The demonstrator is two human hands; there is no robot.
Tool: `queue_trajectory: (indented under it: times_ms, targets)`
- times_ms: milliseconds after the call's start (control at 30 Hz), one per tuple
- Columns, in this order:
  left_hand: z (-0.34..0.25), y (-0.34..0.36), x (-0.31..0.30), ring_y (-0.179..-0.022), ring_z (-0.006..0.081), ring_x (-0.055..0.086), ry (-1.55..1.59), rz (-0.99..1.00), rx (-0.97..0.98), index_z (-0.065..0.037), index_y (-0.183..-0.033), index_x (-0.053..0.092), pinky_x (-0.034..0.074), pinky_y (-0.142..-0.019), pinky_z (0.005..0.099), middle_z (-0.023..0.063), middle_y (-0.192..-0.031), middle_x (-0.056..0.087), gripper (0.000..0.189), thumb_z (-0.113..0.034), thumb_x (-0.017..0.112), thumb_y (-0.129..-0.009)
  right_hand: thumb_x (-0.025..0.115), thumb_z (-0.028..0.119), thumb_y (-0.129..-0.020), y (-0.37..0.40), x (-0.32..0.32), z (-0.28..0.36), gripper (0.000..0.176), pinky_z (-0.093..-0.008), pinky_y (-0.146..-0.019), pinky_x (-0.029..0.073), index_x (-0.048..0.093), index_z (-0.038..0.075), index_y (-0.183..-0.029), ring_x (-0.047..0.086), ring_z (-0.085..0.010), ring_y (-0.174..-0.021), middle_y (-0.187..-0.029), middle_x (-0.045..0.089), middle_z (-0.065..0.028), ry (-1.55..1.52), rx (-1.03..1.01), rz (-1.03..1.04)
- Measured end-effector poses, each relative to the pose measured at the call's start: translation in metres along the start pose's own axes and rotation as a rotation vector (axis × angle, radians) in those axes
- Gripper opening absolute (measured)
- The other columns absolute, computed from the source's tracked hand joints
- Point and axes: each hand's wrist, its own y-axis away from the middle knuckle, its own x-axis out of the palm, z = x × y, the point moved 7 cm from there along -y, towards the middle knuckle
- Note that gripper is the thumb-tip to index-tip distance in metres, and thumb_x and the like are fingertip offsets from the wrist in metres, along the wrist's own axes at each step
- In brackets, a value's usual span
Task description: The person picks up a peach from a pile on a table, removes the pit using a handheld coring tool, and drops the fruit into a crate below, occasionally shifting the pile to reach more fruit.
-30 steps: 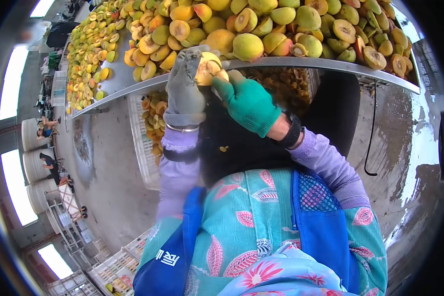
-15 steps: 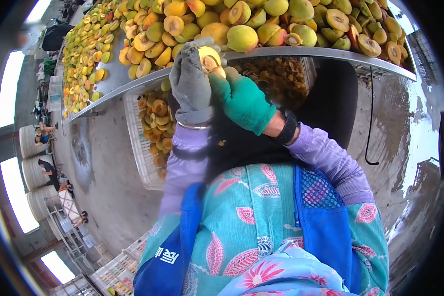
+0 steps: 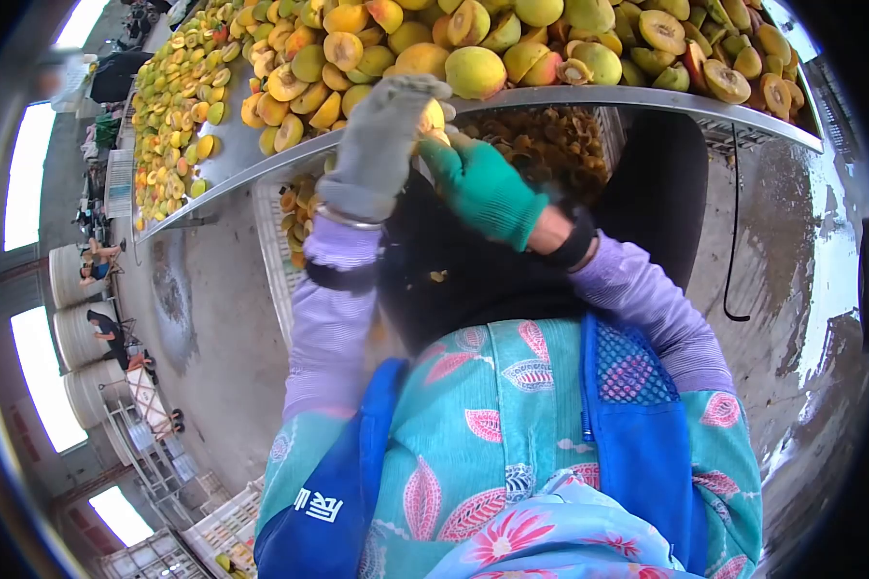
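My left hand (image 3: pixel 369 150), in a grey glove, is closed around a yellow peach half (image 3: pixel 433 118) just in front of the table edge. Only part of the peach shows between the fingers. My right hand (image 3: pixel 488 198), in a green glove, is closed with its thumb and fingertips up against the same peach half. Whatever else those fingers hold is hidden. Right beyond both hands, whole and cut peaches (image 3: pixel 475 72) are heaped on the metal table (image 3: pixel 227 121).
Below the table edge, a white crate (image 3: pixel 272 253) holds cut peach pieces, and brown peach scraps (image 3: pixel 541 150) lie nearer my knees. A black hooked rod (image 3: pixel 734 232) hangs at right. Several people sit far left by large pale tanks (image 3: pixel 75 328).
My left hand has tilted and its wrist has shifted left, so less of the peach's cut face shows. My right hand stays close against the fruit.
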Motion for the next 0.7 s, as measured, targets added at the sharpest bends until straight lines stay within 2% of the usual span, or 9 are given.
queue_trajectory:
  times_ms: [67,167,200,300,333,433,467,567,700]
  targets:
    - [0.015,-0.006,0.002,-0.064,0.0217,0.063,0.144,-0.12,-0.222,0.004,-0.097,0.063,0.055,-0.059,0.0315,0.0162,-0.083,0.066,0.032,-0.026,0.053,-0.096,0.045,0.049,-0.096,0.022,0.009,0.006,0.049,-0.0271,-0.046,0.043,0.058,0.003,-0.089,0.053,-0.0132,-0.054,-0.068,0.055,-0.0039,-0.337,0.519,0.133]
    - [0.013,-0.014,0.008,-0.058,0.0209,0.062,0.161,-0.024,-0.146,0.004,-0.096,0.064,0.054,-0.053,0.0313,0.0164,-0.08,0.066,0.033,-0.027,0.052,-0.096,0.044,0.055,-0.094,0.021,0.026,0.002,0.047,-0.0249,-0.04,0.039,0.054,0.009,-0.086,0.048,-0.0117,-0.048,-0.065,0.051,-0.0004,-0.987,0.495,0.294]
    - [0.011,-0.016,0.01,-0.06,0.0197,0.062,0.084,-0.009,-0.195,0.004,-0.096,0.064,0.054,-0.056,0.0301,0.0152,-0.08,0.066,0.035,-0.029,0.052,-0.096,0.044,0.056,-0.094,0.023,0.02,0.0,0.044,-0.0234,-0.039,0.035,0.05,0.014,-0.084,0.043,-0.01,-0.046,-0.062,0.046,0.0022,-0.831,0.506,0.212]
    - [-0.009,-0.022,0.023,-0.062,0.0178,0.062,-0.018,0.127,0.024,0.003,-0.096,0.065,0.053,-0.058,0.0288,0.0127,-0.078,0.065,0.035,-0.029,0.051,-0.096,0.043,0.051,-0.095,0.02,0.014,0.009,0.042,-0.027,-0.036,0.034,0.046,0.012,-0.078,0.043,-0.0132,-0.043,-0.057,0.044,0.0,-0.647,0.335,0.078]
    - [-0.013,-0.023,0.024,-0.062,0.0173,0.062,0.026,0.145,0.053,0.002,-0.095,0.065,0.053,-0.058,0.0284,0.0118,-0.078,0.065,0.035,-0.03,0.05,-0.096,0.044,0.049,-0.095,0.016,0.027,0.004,0.04,-0.0266,-0.036,0.032,0.045,0.013,-0.078,0.041,-0.0127,-0.042,-0.056,0.043,0.0003,-0.95,0.43,0.136]
    - [-0.011,-0.022,0.029,-0.059,0.018,0.061,0.355,0.21,-0.039,0.001,-0.093,0.064,0.052,-0.056,0.0284,0.012,-0.076,0.066,0.036,-0.03,0.046,-0.097,0.044,0.057,-0.094,0.023,0.025,0.025,0.043,-0.0234,-0.041,0.032,0.047,0.015,-0.087,0.039,-0.0081,-0.046,-0.061,0.043,0.0052,-1.034,0.396,0.341]
    - [-0.011,-0.024,0.028,-0.061,0.0193,0.061,0.219,0.205,-0.011,0.0,-0.093,0.063,0.051,-0.056,0.0294,0.0128,-0.077,0.065,0.041,-0.036,0.045,-0.097,0.043,0.056,-0.095,0.019,0.019,0.022,0.042,-0.0242,-0.043,0.033,0.046,0.015,-0.089,0.039,-0.0083,-0.046,-0.06,0.042,0.0058,-0.972,0.369,0.416]
    - [-0.013,-0.008,0.019,-0.063,0.0198,0.061,0.477,0.027,-0.091,-0.001,-0.095,0.062,0.052,-0.057,0.0303,0.0138,-0.081,0.064,0.04,-0.037,0.045,-0.097,0.042,0.048,-0.098,0.025,0.03,0.025,0.038,-0.0269,-0.046,0.037,0.051,0.014,-0.084,0.04,-0.0108,-0.045,-0.059,0.043,0.0053,-1.419,0.434,0.703]
    - [0.022,0.037,-0.027,-0.077,0.0225,0.063,0.77,-0.236,-0.276,-0.006,-0.108,0.061,0.053,-0.067,0.0317,0.0103,-0.092,0.066,0.041,-0.042,0.051,-0.093,0.035,0.051,-0.099,0.049,0.067,0.043,0.042,-0.0233,-0.046,0.034,0.054,0.014,-0.091,0.038,-0.0061,-0.044,-0.059,0.04,0.0085,-1.539,0.391,1.013]
